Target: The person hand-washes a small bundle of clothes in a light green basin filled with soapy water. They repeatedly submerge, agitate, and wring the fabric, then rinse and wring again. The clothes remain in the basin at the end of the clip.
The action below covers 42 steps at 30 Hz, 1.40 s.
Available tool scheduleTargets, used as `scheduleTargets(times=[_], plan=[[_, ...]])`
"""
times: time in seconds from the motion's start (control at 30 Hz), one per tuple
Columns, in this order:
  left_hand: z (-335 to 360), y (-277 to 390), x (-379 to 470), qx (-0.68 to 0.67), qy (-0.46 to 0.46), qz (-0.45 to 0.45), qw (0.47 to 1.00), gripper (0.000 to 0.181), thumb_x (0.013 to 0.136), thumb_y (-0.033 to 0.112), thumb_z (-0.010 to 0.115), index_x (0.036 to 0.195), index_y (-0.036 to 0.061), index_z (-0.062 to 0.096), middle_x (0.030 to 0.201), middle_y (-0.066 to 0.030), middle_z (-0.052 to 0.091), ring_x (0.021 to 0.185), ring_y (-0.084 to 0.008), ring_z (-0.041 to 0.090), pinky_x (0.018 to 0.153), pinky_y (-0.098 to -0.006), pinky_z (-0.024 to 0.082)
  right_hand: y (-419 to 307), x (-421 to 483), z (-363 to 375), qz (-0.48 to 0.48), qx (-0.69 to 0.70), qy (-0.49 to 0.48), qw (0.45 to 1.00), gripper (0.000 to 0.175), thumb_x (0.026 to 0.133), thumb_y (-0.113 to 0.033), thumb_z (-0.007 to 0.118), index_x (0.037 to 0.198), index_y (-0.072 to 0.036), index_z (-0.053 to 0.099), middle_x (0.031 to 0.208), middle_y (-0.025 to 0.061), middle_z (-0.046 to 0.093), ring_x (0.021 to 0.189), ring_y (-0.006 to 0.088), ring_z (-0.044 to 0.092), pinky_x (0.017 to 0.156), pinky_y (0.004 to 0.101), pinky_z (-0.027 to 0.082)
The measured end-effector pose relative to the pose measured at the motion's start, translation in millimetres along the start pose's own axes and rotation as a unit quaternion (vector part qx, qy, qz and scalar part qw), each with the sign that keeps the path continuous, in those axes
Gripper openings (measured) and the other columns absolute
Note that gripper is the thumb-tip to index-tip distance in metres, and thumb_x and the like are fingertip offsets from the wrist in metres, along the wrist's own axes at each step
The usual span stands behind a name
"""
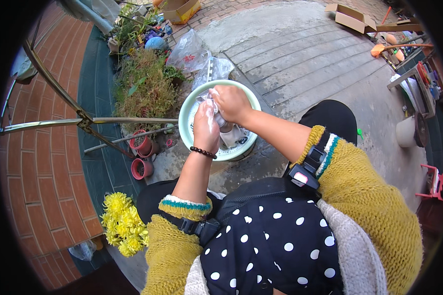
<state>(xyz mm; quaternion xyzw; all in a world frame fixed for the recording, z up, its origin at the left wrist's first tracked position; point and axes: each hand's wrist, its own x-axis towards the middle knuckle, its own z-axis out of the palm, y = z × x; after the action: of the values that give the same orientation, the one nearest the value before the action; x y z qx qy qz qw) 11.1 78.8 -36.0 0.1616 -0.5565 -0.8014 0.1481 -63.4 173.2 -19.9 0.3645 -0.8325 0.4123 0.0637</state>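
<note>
A pale green plastic basin (257, 96) stands on the ground before me, holding sudsy water. Over it my left hand (206, 125) and my right hand (230, 103) grip a wet whitish cloth (220, 118) between them, knuckles close together. White foam clings to both hands. The lower part of the cloth hangs into the basin, where more light fabric (232, 138) lies in the suds; whether it is one piece I cannot tell. A dark beaded bracelet circles my left wrist.
Left of the basin are a metal pole frame (133, 120), red flower pots (141, 169) and leafy plants (142, 84). Yellow flowers (123, 225) stand by my left elbow. Clear plastic bags (188, 51) lie beyond the basin. At right are a lidded bucket (406, 131) and a small red stool (433, 182).
</note>
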Motion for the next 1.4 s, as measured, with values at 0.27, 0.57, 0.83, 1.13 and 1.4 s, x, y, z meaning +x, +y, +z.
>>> scheduleTargets(times=[0.27, 0.57, 0.83, 1.13, 1.4], plan=[[-2, 18, -3, 0.025, -0.006, 0.011, 1.000, 0.024, 0.110, 0.022, 0.043, 0.110, 0.0041, 0.058, 0.099, 0.0000, 0.060, 0.091, -0.0089, 0.056, 0.082, -0.0264, 0.048, 6, 5, -9, -0.023, -0.034, -0.005, 0.999, 0.029, 0.099, -0.028, 0.053, 0.084, -0.005, 0.063, 0.075, 0.0177, 0.066, 0.072, 0.0394, 0.067, 0.066, 0.0483, 0.054], [-17, 54, 10, -0.018, 0.062, 0.082, 0.995, 0.026, 0.109, 0.026, 0.049, 0.104, 0.0030, 0.060, 0.097, -0.0015, 0.065, 0.087, -0.0085, 0.060, 0.080, -0.0266, 0.050, 40, 27, -9, 0.071, 0.488, -0.055, 0.868, 0.025, 0.103, -0.019, 0.056, 0.086, -0.002, 0.063, 0.081, -0.0076, 0.058, 0.078, 0.0021, 0.050, 0.071, 0.0235, 0.042], [-13, 51, 10, -0.032, 0.064, 0.062, 0.996, 0.025, 0.107, 0.025, 0.052, 0.109, 0.0013, 0.062, 0.099, -0.0034, 0.067, 0.089, -0.0107, 0.063, 0.084, -0.0276, 0.051, 25, 27, -22, 0.108, 0.415, -0.052, 0.902, 0.018, 0.093, -0.015, 0.065, 0.088, 0.002, 0.066, 0.074, 0.0013, 0.060, 0.071, 0.0078, 0.050, 0.065, 0.0287, 0.044], [-20, 43, 12, 0.026, 0.039, 0.061, 0.997, 0.017, 0.099, 0.012, 0.066, 0.105, -0.0032, 0.070, 0.093, -0.0006, 0.068, 0.083, -0.0059, 0.059, 0.076, -0.0218, 0.047, 29, 23, -10, -0.020, 0.281, -0.091, 0.955, 0.019, 0.096, -0.016, 0.062, 0.092, 0.003, 0.065, 0.081, 0.0111, 0.063, 0.075, 0.0168, 0.056, 0.070, 0.0346, 0.047], [-32, 34, 18, 0.142, 0.005, 0.034, 0.989, 0.009, 0.100, 0.010, 0.060, 0.104, 0.0017, 0.063, 0.094, 0.0014, 0.062, 0.083, -0.0057, 0.054, 0.076, -0.0222, 0.045, 17, 21, -18, -0.014, 0.214, 0.003, 0.977, 0.023, 0.098, -0.018, 0.058, 0.088, 0.003, 0.058, 0.082, 0.0184, 0.058, 0.079, 0.0346, 0.058, 0.073, 0.0444, 0.045]])
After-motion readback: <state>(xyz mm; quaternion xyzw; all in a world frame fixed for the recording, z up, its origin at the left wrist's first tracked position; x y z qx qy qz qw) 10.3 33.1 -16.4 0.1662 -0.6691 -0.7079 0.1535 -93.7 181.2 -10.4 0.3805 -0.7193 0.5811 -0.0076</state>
